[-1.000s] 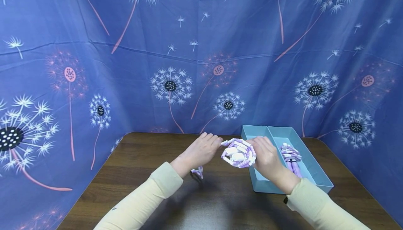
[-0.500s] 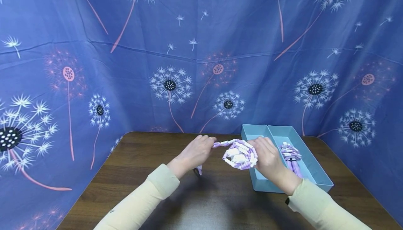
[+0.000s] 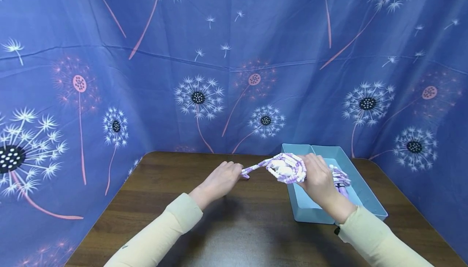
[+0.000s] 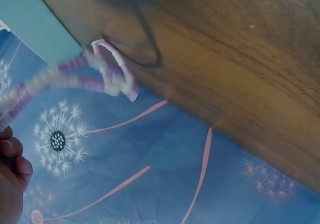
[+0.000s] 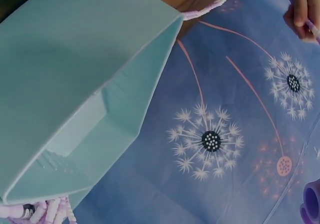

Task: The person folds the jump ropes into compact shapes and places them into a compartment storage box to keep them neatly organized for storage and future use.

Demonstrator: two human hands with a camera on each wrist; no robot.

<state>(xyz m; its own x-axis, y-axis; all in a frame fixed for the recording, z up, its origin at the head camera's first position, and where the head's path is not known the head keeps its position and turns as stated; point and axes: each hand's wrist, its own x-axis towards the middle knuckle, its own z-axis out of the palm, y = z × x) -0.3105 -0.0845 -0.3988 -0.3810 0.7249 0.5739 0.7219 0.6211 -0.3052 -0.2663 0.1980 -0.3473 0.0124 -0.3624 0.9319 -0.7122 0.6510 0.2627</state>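
A jump rope with purple and white beads (image 3: 289,168) is wound into an oval coil in the head view, two white rounded ends showing in its middle. My right hand (image 3: 317,175) grips the coil from its right side, over the box. My left hand (image 3: 222,176) holds the strand that runs leftward from the coil, stretched between both hands. In the left wrist view the left hand (image 4: 12,179) shows at the left edge, and a blurred loop of beaded strand (image 4: 117,66) hangs past it. A purple cup-shaped end (image 5: 312,204) appears in the right wrist view's lower corner.
A light blue two-compartment box (image 3: 310,215) stands on the wooden table (image 3: 248,234) at the right. Its right compartment holds another bundled purple and white jump rope (image 3: 340,177), partly hidden by my right hand. A blue dandelion-print cloth (image 3: 161,108) hangs behind and around the table.
My left hand has moved left and slightly down, drawing out a longer strand from the coil. The right hand and coil have shifted right and a little up, over the box.
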